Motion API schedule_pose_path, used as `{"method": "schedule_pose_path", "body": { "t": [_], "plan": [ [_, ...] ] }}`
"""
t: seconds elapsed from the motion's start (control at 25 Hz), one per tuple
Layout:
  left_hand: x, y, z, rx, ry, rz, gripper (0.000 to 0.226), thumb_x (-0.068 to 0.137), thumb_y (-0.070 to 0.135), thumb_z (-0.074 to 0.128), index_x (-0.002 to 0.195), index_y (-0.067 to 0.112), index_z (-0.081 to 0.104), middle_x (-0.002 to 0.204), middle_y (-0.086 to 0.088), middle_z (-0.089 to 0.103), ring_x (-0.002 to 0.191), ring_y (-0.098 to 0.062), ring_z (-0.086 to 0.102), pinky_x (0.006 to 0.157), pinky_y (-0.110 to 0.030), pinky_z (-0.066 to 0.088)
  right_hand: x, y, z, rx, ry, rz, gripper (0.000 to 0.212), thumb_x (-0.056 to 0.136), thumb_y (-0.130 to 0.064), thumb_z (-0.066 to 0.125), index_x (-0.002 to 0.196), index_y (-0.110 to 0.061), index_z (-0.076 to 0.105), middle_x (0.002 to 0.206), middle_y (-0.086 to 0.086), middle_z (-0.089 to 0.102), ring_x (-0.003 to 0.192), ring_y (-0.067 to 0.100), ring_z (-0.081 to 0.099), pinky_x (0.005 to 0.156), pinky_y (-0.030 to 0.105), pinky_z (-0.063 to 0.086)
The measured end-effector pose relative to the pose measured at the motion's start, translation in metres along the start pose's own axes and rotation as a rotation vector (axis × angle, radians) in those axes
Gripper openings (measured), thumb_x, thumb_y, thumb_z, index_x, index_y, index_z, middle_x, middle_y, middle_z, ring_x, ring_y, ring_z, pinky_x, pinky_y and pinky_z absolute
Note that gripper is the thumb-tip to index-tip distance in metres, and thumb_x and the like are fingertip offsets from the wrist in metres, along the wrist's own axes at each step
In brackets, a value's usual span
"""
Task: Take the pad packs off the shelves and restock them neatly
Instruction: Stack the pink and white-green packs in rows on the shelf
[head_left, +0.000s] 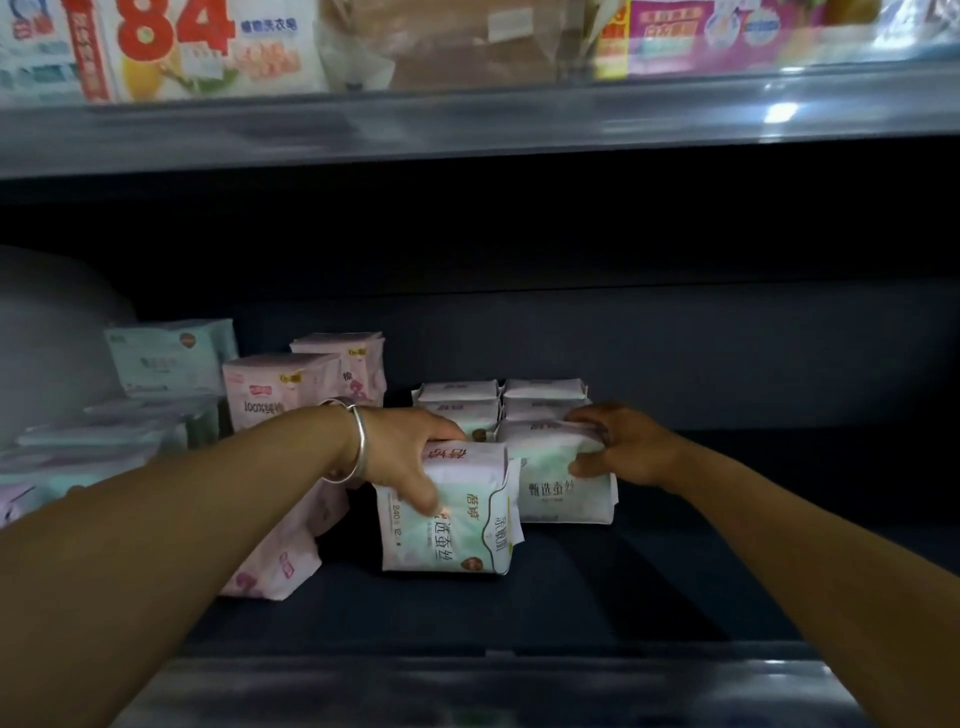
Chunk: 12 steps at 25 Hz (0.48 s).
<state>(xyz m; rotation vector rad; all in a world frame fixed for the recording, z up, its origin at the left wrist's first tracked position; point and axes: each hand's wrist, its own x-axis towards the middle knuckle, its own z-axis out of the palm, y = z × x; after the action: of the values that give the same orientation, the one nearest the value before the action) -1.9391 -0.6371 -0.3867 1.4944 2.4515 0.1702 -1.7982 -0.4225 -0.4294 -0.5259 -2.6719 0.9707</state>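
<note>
- The left hand (402, 457), with a silver bangle (356, 441) on its wrist, is curled over the top of the front green-and-white pad pack (449, 519), thumb down its face and fingers behind. It has a closed grip on this pack, which stands upright near the middle of the dark lower shelf (519, 613).
- The right hand (623, 447) clasps the second green-and-white pack (563, 483) at 1 o'clock from the first, fingers bent round its top right corner. This pack also stands on the shelf, touching the first pack's right edge.
- Behind both, at 12 o'clock, a short double row of similar packs (498, 402) already stands in order, which suggests that restocking of this kind is well begun.
- At 10 o'clock, the pink packs (291, 389) stand upright, but one pink pack (280, 551) at 8 o'clock leans over near the shelf front and probably needs straightening.
- At 9 o'clock, the pale green packs (166, 358) and the flat ones below them look loosely piled; blur makes their order hard to judge.
- The shelf's right half, from 2 to 4 o'clock, holds nothing visible, so room remains for more rows.
- The upper shelf (467, 119) at 12 o'clock carries other goods, too blurred to identify.
- In my judgement, the task is partly done: one block is neat, and the left side is still untidy.
</note>
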Motion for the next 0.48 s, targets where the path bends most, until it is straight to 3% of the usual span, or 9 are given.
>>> {"method": "schedule_pose_path", "body": {
  "t": [0.16,0.32,0.48],
  "plan": [
    [0.003,-0.001,0.004,0.042,0.004,0.003,0.058,0.071,0.024,0.076,0.122,0.029,0.051,0.111,0.008,0.056,0.101,-0.011,0.057,0.086,-0.024,0.051,-0.002,-0.001,-0.004,-0.110,0.001,0.002,0.064,0.083,-0.015,0.071,0.140,-0.018,0.042,0.127,-0.003,0.040,0.111,0.011,0.044,0.091,0.017,0.036],
    [0.003,0.000,0.006,0.044,-0.003,0.011,0.058,0.071,0.024,0.077,0.122,0.031,0.050,0.105,0.011,0.056,0.097,-0.009,0.056,0.079,-0.021,0.050,-0.007,0.002,0.000,-0.113,0.035,0.030,0.065,0.085,-0.021,0.068,0.143,-0.022,0.038,0.143,0.003,0.031,0.132,0.019,0.035,0.104,0.022,0.031],
    [-0.001,0.003,0.002,-0.011,0.002,0.005,0.061,0.070,0.026,0.078,0.123,0.030,0.049,0.103,0.014,0.055,0.095,-0.006,0.056,0.073,-0.016,0.047,-0.013,-0.001,0.003,-0.342,0.132,0.017,0.069,0.085,-0.031,0.065,0.145,-0.028,0.032,0.142,0.004,0.025,0.136,0.023,0.018,0.113,0.030,0.021]
  ]
}}
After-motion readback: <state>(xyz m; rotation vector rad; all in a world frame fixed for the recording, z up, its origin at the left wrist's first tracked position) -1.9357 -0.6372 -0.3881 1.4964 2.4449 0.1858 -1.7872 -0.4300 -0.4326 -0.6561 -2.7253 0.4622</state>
